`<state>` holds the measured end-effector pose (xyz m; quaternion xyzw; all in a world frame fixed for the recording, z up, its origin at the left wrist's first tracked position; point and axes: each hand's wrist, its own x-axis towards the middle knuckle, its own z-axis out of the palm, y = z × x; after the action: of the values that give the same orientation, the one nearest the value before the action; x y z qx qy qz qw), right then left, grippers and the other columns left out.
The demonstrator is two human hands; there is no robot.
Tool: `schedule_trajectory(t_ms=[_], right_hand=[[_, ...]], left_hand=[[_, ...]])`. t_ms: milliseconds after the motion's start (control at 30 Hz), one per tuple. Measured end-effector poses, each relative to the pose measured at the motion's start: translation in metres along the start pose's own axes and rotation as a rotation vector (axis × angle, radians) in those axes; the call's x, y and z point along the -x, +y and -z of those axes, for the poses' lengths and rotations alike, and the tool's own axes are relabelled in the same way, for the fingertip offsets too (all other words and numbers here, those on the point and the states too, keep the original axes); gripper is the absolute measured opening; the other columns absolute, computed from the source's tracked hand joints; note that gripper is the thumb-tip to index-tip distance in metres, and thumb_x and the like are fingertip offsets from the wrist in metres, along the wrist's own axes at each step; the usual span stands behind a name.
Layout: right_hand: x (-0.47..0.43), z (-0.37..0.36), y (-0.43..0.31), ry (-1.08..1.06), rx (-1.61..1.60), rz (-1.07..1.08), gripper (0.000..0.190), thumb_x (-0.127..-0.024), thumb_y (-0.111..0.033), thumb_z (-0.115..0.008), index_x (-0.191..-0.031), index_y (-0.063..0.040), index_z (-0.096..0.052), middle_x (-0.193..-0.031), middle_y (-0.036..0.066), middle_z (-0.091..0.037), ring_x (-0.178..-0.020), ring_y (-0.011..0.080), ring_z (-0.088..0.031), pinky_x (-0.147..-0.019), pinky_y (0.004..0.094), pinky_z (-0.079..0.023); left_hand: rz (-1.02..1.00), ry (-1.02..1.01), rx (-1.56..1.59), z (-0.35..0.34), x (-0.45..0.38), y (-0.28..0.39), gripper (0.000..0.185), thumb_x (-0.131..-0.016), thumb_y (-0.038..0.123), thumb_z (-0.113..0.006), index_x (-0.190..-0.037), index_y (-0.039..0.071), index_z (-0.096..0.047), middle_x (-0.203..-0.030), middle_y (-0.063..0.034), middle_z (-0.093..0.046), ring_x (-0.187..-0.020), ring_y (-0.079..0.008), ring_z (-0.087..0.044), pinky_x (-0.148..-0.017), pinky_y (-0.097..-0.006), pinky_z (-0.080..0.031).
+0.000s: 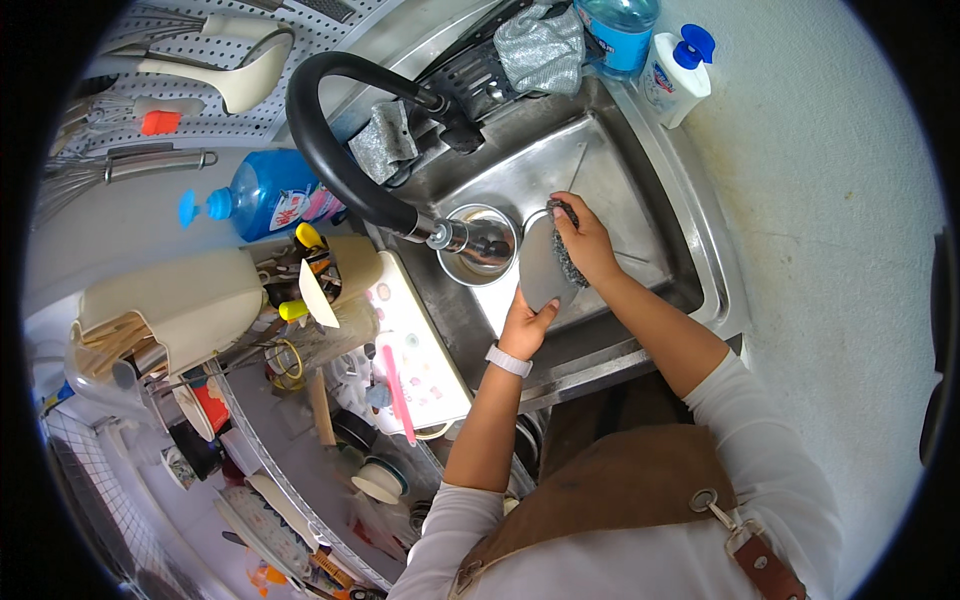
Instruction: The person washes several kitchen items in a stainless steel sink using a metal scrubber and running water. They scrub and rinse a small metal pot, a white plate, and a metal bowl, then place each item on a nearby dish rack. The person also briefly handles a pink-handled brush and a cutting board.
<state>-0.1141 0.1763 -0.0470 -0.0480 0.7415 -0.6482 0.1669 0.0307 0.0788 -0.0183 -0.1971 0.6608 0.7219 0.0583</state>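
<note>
Over the stainless steel sink (pixel 622 187), my left hand (pixel 527 324) grips the lower end of a smooth grey metal piece (pixel 536 262), perhaps a container. Its exact shape is hard to tell from this angle. My right hand (pixel 589 244) holds a steel wool scrubber (pixel 568 259) against the right side of that piece. Just left of it, a round metal pot (pixel 448 262) stands in the sink below the chrome spray head (pixel 469 241) of the black gooseneck faucet (pixel 315 127). Whether water is running cannot be made out.
Behind the sink hang grey cloths (pixel 536 49). A white pump bottle (pixel 675 79) and a blue bottle (pixel 619 37) stand at the back right, beside the wall. Left are a blue detergent bottle (pixel 270 191), a white tray (pixel 427 360) with a pink utensil (pixel 397 394), and a utensil holder (pixel 356 262).
</note>
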Motion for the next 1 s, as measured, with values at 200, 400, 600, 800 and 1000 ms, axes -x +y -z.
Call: schedule_trajectory(t_ms=[200,400,600,800,1000], right_hand=[[0.003,0.005,-0.015,-0.228,0.499,0.649,0.029,-0.080,-0.027,-0.071,-0.107,-0.015,-0.068,-0.100,0.011,-0.059,-0.094,0.0332,-0.057,-0.085,0.0431,-0.046],[0.008,0.000,-0.027,-0.038,0.198,0.357,0.030,-0.082,-0.024,-0.070,-0.111,-0.016,-0.066,-0.105,0.013,-0.058,-0.101,0.0357,-0.055,-0.092,0.0482,-0.044],[0.010,-0.009,-0.027,-0.071,0.394,0.746,0.032,-0.086,-0.016,-0.065,-0.118,-0.013,-0.062,-0.113,0.013,-0.057,-0.105,0.0350,-0.056,-0.097,0.0448,-0.044],[0.006,-0.010,-0.021,-0.031,0.168,0.268,0.035,-0.085,-0.014,-0.065,-0.120,-0.014,-0.062,-0.114,0.015,-0.054,-0.106,0.0363,-0.055,-0.095,0.0444,-0.045],[0.010,-0.015,-0.015,0.029,0.037,0.198,0.033,-0.087,-0.016,-0.063,-0.120,-0.013,-0.061,-0.115,0.016,-0.052,-0.109,0.0360,-0.053,-0.096,0.0441,-0.044]], left_hand=[[0.334,-0.051,0.427,0.018,-0.011,0.023,0.046,-0.089,0.000,-0.058,-0.133,0.006,-0.046,-0.113,-0.0037,-0.060,-0.094,-0.0121,-0.060,-0.071,-0.0245,-0.051],[0.125,-0.033,0.240,0.009,-0.015,0.023,0.056,-0.084,-0.007,-0.060,-0.136,0.004,-0.044,-0.116,-0.0025,-0.058,-0.105,-0.0125,-0.054,-0.091,-0.0280,-0.043],[0.141,-0.045,0.227,0.002,-0.019,0.013,0.071,-0.081,-0.010,-0.059,-0.145,0.003,-0.033,-0.129,-0.0053,-0.054,-0.120,-0.0167,-0.049,-0.103,-0.0309,-0.037],[0.116,-0.042,0.208,0.004,-0.014,0.011,0.070,-0.080,-0.010,-0.061,-0.144,0.006,-0.035,-0.127,-0.0042,-0.053,-0.117,-0.0148,-0.049,-0.100,-0.0306,-0.039],[0.085,-0.047,0.097,0.011,-0.013,0.010,0.076,-0.079,-0.009,-0.062,-0.146,0.006,-0.031,-0.128,-0.0037,-0.053,-0.119,-0.0143,-0.047,-0.100,-0.0291,-0.039]])
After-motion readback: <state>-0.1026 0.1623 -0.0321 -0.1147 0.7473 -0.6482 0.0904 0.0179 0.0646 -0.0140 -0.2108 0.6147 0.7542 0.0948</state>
